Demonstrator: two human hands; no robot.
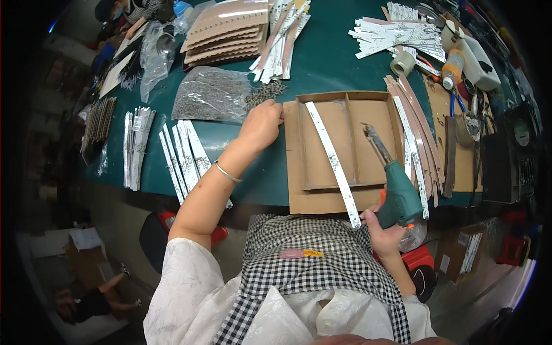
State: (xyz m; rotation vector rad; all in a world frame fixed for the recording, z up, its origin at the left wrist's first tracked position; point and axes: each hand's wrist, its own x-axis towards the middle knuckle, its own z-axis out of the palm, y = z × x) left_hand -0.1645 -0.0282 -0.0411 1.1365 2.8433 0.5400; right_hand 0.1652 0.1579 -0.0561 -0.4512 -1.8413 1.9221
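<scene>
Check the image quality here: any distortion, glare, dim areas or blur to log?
Head view: the fisheye lens bends the front edge of the green table and leaves black corners; head view: bright reflections sit on the clear bag of small metal parts; head view: the floor at left is dim; head view: the green glue gun is readable, without heavy blur.

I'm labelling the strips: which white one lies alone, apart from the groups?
The strip slanting over the cardboard tray, its lower end by the right hand; the other white strips lie in groups.
</scene>
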